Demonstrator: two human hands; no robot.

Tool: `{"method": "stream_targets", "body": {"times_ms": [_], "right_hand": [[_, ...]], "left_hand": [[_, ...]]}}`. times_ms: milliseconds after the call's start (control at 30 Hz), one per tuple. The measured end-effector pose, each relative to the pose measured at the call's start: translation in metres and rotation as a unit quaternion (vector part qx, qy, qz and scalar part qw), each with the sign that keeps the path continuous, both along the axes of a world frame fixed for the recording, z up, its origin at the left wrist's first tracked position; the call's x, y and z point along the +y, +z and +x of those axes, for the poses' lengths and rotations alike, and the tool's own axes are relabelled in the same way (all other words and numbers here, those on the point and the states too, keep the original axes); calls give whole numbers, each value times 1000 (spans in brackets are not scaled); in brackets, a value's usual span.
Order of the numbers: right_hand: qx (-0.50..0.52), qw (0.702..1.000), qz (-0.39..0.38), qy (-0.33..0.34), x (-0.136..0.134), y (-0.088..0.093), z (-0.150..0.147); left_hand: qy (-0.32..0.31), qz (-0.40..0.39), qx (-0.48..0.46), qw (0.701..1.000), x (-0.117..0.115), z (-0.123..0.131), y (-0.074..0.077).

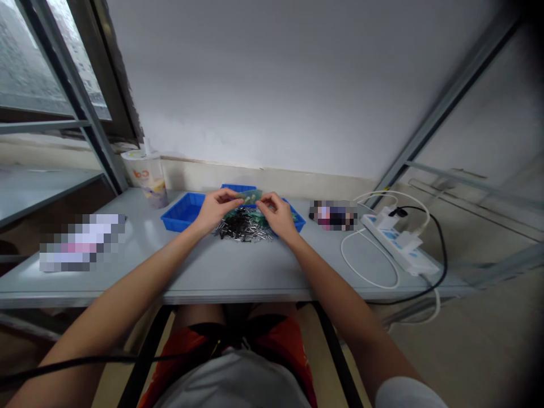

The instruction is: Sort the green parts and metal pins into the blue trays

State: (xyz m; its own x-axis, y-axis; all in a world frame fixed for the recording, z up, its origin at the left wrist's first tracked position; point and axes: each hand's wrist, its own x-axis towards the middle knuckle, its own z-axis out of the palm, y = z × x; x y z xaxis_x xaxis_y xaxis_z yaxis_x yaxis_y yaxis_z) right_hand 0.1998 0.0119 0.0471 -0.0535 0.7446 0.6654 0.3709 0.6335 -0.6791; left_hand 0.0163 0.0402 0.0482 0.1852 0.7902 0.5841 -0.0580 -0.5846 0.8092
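Observation:
Between my two hands, above the desk, is a small greenish see-through plastic bag (250, 197) with a few pale pieces inside. My left hand (219, 208) pinches its left end between thumb and fingers. On the other end, my right hand (277, 212) is closed the same way. Under the hands lies a loose pile of dark and silvery screws (244, 225). More greenish bags show behind the pile, partly hidden by my hands. One blue tray (181, 215) stands by my left hand, and another blue tray (300, 218) is partly behind my right.
A third blue tray (238, 187) is at the back by the wall. A drink cup (147, 178) stands back left. Blurred items lie at both sides of the desk (246, 277). A white power strip (402, 243) with looping cables lies right.

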Motion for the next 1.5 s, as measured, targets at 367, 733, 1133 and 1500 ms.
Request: {"method": "stream_targets", "body": {"times_ms": [367,733,1133,1500], "right_hand": [[-14,998,-52,26,-2,4,3],[9,992,-80,98,-3,9,3],[5,978,-125,168,-2,8,6],[-52,974,-172,142,-1,6,6]], "left_hand": [[3,-8,-3,1000,-9,3,3],[-2,21,24,1000,-9,2,1],[0,44,63,997,-7,0,-2],[20,73,98,992,-9,-3,3]]}}
